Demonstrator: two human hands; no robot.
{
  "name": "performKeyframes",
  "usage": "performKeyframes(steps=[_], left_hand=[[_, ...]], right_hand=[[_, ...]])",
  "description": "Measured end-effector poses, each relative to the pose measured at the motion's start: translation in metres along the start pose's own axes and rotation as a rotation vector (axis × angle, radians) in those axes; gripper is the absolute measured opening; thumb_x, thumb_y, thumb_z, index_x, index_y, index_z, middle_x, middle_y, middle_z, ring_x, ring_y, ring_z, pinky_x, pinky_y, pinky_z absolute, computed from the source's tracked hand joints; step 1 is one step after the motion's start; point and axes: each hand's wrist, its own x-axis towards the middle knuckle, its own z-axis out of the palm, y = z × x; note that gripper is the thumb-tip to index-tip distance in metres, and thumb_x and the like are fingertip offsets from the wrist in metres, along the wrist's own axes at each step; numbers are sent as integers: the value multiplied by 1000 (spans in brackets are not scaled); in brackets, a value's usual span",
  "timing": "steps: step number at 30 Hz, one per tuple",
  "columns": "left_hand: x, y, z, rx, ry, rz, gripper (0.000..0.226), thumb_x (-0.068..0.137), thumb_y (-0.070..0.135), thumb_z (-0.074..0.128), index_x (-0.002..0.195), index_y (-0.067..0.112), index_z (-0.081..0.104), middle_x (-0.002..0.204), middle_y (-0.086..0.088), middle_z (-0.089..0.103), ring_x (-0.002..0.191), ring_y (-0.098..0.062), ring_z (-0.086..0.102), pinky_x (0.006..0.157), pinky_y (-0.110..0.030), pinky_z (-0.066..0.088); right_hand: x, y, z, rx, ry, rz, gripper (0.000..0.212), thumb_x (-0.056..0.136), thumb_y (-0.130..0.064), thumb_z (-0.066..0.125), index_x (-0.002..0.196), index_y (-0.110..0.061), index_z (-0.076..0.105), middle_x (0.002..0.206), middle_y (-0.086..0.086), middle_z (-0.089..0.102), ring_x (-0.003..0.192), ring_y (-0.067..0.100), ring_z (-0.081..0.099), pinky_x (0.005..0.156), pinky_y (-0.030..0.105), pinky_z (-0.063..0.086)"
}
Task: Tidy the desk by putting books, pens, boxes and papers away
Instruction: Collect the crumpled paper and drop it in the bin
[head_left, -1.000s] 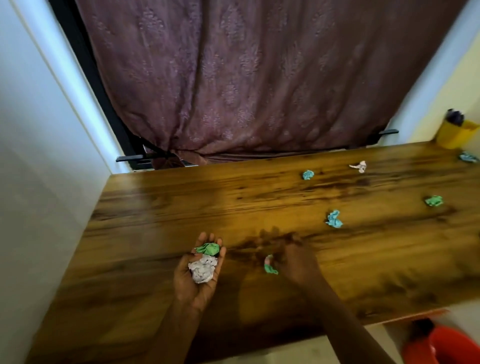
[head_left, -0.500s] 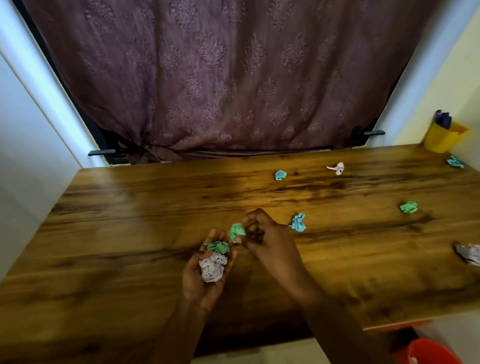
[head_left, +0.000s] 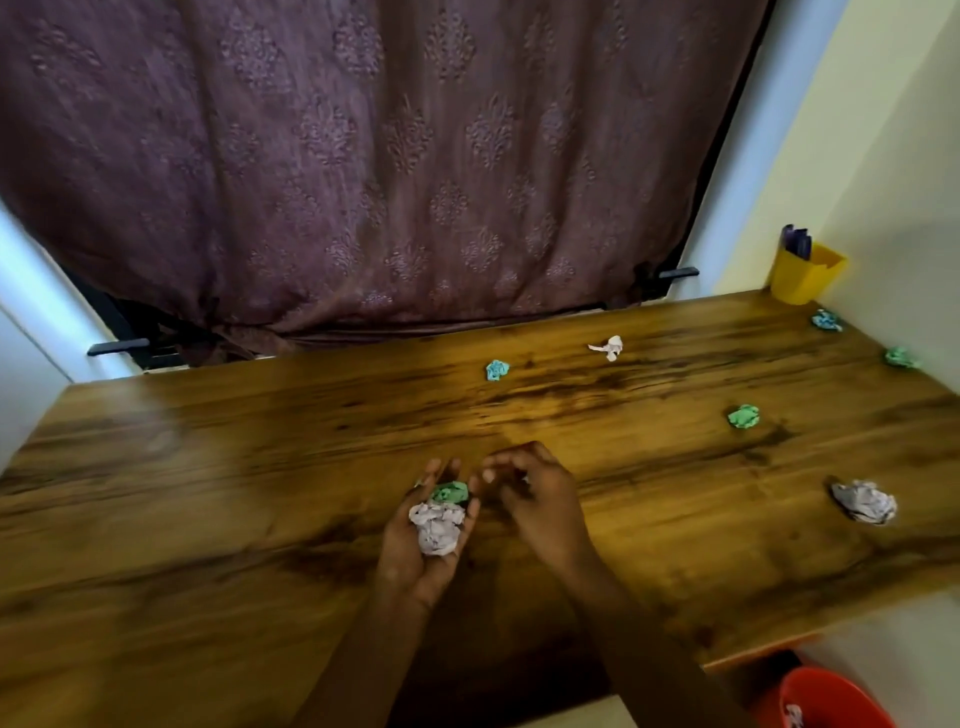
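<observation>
— wood-grain table (head_left: 260, 519) below a plum patterned curtain (head_left: 363, 182): how far along is the tidy-up?

— roughly a start, by the look of it. the left hand (head_left: 402, 543) lies palm up over the near middle of the table, its fingers (head_left: 439, 470) relaxed and cupped. it carries a pale wad (head_left: 436, 527), with a green wad (head_left: 451, 491) touching it on the far side.

— and the other one?

— the right hand (head_left: 540, 504) hangs just beside the left, its fingers (head_left: 530, 457) curled inward. whether they pinch anything cannot be told; that patch is blurred.

— what is left lying out?

— six crumpled papers, all on the right half. a blue wad (head_left: 497, 370) and a white scrap (head_left: 608, 347) sit near the far edge. a green ball (head_left: 744, 416) lies between the far and near edges, well right of the hands. a large pale ball (head_left: 865, 501) rests close to the right edge. a blue scrap (head_left: 826, 319) sits just beside a yellow cup (head_left: 805, 278) in the far right corner, and a green scrap (head_left: 901, 357) lies against the right edge.

— pens, books, boxes?

— dark pens (head_left: 797, 241) stand in the yellow cup, so that part appears settled. no books or boxes show in this view.

— where does the paper go?

— probably the red bucket (head_left: 831, 699) below the near right corner, which seems to hold something pale already. on that reading, most of the gathering is yet to be done.
</observation>
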Motion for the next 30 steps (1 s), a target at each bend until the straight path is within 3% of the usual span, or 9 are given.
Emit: performKeyframes(steps=[2, 6, 14, 16, 18, 21, 25, 28, 30], left_hand=[[11, 2, 3, -4, 43, -15, 56, 34, 12, 93, 87, 8, 77, 104, -12, 71, 84, -32, 71, 72, -40, 58], [26, 2, 6, 6, 111, -58, 38, 67, 17, 68, 104, 12, 68, 114, -9, 65, 91, -31, 70, 74, -39, 58], [55, 6, 18, -17, 121, -60, 40, 77, 16, 48, 115, 11, 61, 125, -14, 59, 104, -33, 62, 80, -42, 55], [60, 7, 25, -34, 100, -42, 47, 68, 13, 67, 115, 10, 65, 122, -20, 61, 101, -36, 65, 78, -41, 58], [66, 8, 31, -47, 73, -35, 56, 62, 10, 76, 117, 10, 65, 114, -23, 65, 97, -35, 68, 79, -43, 57], [74, 8, 33, -43, 80, -32, 38, 84, 12, 45, 119, 16, 59, 111, -19, 68, 95, -29, 70, 81, -42, 55], [82, 12, 28, 73, 117, 0, 35, 99, 9, 29, 121, 19, 54, 107, -8, 70, 90, -22, 71, 72, -32, 59], [93, 15, 32, 73, 159, 23, 36, 98, 6, 28, 121, 18, 54, 106, -10, 66, 84, -22, 70, 69, -31, 58], [103, 21, 37, -3, 180, 26, 34, 98, 4, 30, 112, 19, 57, 102, -8, 62, 75, -20, 68, 58, -26, 58]], right_hand=[[19, 28, -8, -234, 12, 82, 30, 86, -22, 65, 116, -22, 63, 116, 2, 55, 107, 19, 54, 86, 25, 45], [35, 58, -2, -568, -204, 148, 46, 90, -26, 58, 135, -22, 48, 132, 5, 48, 120, 23, 46, 97, 29, 40], [50, 15, -4, -146, 8, 9, 27, 89, -25, 63, 116, -22, 58, 110, -1, 69, 99, 16, 65, 83, 28, 51], [52, 5, 6, -299, -33, -105, 35, 92, -28, 53, 127, -24, 54, 125, 1, 61, 118, 18, 54, 100, 33, 42], [51, 2, 18, -463, -113, -148, 50, 93, -34, 32, 141, -22, 41, 145, 0, 44, 139, 18, 32, 114, 40, 16], [50, 10, 36, -697, -107, -231, 63, 88, -41, 25, 144, -14, 37, 152, 5, 33, 145, 19, 16, 115, 48, 0], [56, 6, 42, -642, -221, -295, 71, 91, -52, 22, 148, -9, 22, 160, 7, -4, 144, 16, -20, 111, 45, -19], [74, 2, 36, -537, -192, -266, 73, 91, -61, 13, 146, -18, 30, 160, -2, -7, 143, 12, -22, 114, 43, -17], [98, 4, 31, -313, -32, -107, 63, 91, -56, 17, 140, -25, 42, 158, -5, 13, 146, 14, 1, 118, 41, 1]])
